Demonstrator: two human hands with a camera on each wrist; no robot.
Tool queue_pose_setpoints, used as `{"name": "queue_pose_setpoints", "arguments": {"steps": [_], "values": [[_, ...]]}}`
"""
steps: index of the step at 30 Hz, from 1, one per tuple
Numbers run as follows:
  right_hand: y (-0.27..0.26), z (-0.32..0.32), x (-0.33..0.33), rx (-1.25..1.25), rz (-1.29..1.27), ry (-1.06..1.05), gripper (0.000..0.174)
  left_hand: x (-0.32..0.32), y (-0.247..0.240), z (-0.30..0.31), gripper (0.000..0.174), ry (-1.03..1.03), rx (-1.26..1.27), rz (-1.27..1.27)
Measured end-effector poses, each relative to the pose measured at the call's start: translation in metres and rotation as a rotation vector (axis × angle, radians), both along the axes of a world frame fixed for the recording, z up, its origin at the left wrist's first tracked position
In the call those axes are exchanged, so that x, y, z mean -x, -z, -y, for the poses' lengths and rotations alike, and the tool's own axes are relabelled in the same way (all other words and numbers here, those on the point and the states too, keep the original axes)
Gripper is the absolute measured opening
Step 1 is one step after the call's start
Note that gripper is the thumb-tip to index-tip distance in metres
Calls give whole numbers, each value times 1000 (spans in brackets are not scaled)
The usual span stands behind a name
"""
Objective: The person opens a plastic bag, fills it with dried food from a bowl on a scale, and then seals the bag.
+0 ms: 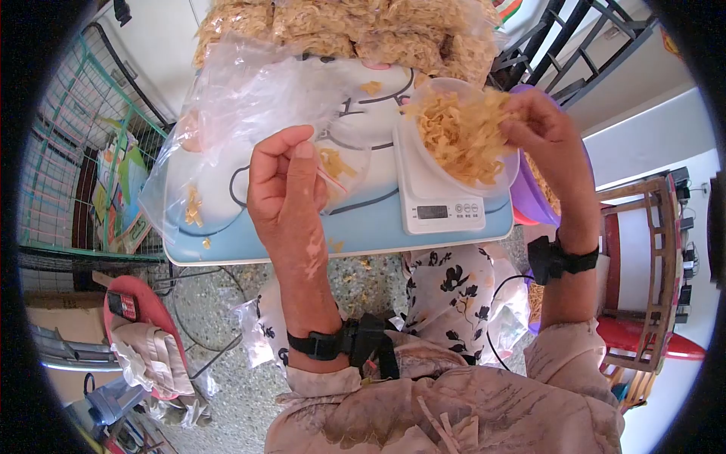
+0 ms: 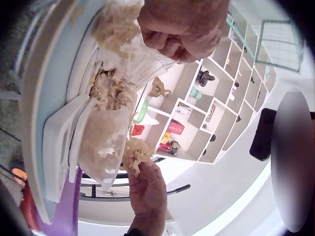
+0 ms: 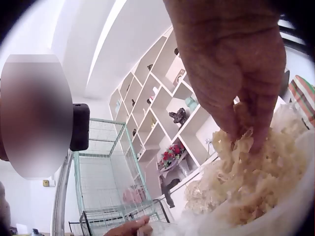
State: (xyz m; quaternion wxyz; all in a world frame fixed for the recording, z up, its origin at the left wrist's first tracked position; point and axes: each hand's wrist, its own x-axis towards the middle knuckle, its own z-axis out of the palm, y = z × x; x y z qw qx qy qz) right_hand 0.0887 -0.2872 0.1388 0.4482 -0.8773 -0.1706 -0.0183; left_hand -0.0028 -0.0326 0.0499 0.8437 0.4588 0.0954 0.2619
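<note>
My right hand (image 1: 541,125) pinches a bunch of thin, dried yellowish strips (image 1: 495,121) over the right side of a translucent bowl (image 1: 508,175). More of the dried strips (image 1: 446,140) fill that bowl, which sits on a white digital scale (image 1: 412,193). To the left of it, my left hand (image 1: 283,178) grips the edge of a clear plastic bag (image 1: 242,91) with curled fingers and thumb. A narrow red-and-white strip (image 1: 331,180) shows beside that thumb. In the right wrist view, the right fingertips (image 3: 258,142) are down among the strips.
Filled bags of the same strips (image 1: 325,30) are stacked along the table's far side. A purple tub (image 1: 522,198) stands off the table's right edge. Loose bits (image 1: 194,206) lie on the blue-and-white tabletop (image 1: 219,242). A green wire cage (image 1: 60,151) stands at left.
</note>
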Motion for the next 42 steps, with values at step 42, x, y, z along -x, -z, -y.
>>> {"name": "queue_pose_setpoints", "arguments": {"steps": [42], "values": [[13, -8, -11, -512, -124, 92, 26, -2, -1, 2, 14, 61, 66, 71]]}}
